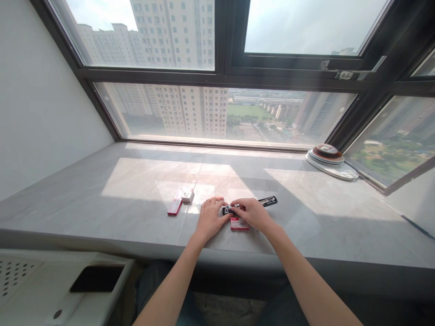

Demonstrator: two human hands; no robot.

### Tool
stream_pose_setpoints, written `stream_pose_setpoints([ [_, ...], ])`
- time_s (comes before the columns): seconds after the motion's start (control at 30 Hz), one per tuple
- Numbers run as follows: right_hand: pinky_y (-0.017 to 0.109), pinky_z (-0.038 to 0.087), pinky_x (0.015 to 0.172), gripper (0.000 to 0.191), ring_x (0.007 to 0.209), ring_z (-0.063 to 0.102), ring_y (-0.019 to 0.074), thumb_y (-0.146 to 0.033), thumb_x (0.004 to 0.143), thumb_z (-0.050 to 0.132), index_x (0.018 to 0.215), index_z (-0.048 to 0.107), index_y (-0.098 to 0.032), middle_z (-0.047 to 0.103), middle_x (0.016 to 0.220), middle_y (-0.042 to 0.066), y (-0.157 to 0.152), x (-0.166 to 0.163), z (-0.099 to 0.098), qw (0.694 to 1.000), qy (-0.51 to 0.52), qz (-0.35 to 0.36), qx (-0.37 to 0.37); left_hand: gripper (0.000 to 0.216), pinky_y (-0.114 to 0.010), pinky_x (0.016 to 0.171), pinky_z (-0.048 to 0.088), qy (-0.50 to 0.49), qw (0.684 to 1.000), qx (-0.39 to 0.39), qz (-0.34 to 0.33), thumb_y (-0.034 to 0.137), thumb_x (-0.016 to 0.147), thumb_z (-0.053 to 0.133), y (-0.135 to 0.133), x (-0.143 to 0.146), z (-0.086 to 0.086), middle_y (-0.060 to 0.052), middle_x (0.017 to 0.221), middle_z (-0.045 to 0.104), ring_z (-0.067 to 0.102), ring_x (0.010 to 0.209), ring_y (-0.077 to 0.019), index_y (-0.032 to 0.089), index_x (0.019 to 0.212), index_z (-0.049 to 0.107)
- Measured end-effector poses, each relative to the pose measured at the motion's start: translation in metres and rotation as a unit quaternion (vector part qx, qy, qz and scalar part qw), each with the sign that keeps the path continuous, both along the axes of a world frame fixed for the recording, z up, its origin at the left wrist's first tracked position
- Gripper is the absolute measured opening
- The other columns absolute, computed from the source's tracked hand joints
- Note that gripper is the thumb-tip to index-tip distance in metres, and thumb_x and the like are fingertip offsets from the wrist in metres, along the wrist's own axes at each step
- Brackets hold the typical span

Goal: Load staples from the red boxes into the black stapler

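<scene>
On the grey stone window sill (102,213) both my hands meet over a small black device, likely a stapler (228,210). My left hand (210,217) curls at its left end, fingers bent. My right hand (250,213) pinches it from the right. Under my right hand lies a small red box (238,224). A second long black piece (268,201) lies just behind my right hand.
A small red box (174,206) and a white-and-red box (185,194) lie left of my hands. A stack of plates (329,157) sits at the sill's far right by the window. A white appliance top (50,285) with a dark phone (97,278) is lower left.
</scene>
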State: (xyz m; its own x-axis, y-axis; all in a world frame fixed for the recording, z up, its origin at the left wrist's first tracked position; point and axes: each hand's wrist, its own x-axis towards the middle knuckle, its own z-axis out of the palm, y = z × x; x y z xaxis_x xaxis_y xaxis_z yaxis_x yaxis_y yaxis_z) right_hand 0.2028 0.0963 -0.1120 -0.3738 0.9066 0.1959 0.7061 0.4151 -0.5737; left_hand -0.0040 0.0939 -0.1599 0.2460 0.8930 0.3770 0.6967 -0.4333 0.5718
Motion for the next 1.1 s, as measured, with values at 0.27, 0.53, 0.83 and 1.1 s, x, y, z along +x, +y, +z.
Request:
stream_pose_setpoints([
  [0.27,0.027,0.033,0.062,0.026,0.068,0.057,0.0179,-0.042,0.097,0.060,0.107,0.075,-0.024,0.065,0.071,0.000,-0.009,0.009,0.000,0.996,-0.020,-0.087,0.015,0.025,-0.047,0.115,0.034,-0.002,1.000,0.001,-0.002,0.040,0.087,0.076,-0.002,0.000,0.000,-0.003,0.135,0.061,0.046,0.135,-0.0289,0.033,0.110,0.069],
  [0.53,0.026,0.031,0.055,0.041,0.057,0.046,0.0152,-0.053,0.098,0.055,0.123,0.067,-0.023,0.050,0.060,-0.004,-0.033,0.022,-0.007,0.981,0.147,-0.041,-0.117,0.025,-0.047,0.116,0.034,-0.005,1.000,0.001,-0.002,0.041,0.088,0.075,-0.002,-0.001,-0.001,-0.003,0.136,0.060,0.047,0.135,-0.0293,0.033,0.111,0.070],
  [0.83,0.023,0.020,0.044,0.070,0.047,0.030,0.0081,-0.065,0.081,0.075,0.136,0.058,-0.023,0.051,0.066,-0.005,-0.034,0.120,-0.016,0.900,0.324,-0.140,-0.256,0.024,-0.047,0.115,0.034,-0.013,1.000,0.006,-0.019,0.039,0.090,0.073,-0.001,-0.001,0.000,0.000,0.136,0.062,0.048,0.134,-0.0286,0.035,0.114,0.070],
  [1.1,0.026,0.035,0.054,0.057,0.062,0.046,0.0131,-0.061,0.077,0.079,0.112,0.072,-0.017,0.057,0.071,0.000,0.004,0.074,0.026,0.949,0.283,-0.032,-0.137,0.025,-0.047,0.115,0.035,-0.005,1.000,0.000,-0.016,0.039,0.089,0.075,-0.001,0.000,0.000,-0.001,0.135,0.062,0.046,0.136,-0.0291,0.034,0.112,0.071],
])
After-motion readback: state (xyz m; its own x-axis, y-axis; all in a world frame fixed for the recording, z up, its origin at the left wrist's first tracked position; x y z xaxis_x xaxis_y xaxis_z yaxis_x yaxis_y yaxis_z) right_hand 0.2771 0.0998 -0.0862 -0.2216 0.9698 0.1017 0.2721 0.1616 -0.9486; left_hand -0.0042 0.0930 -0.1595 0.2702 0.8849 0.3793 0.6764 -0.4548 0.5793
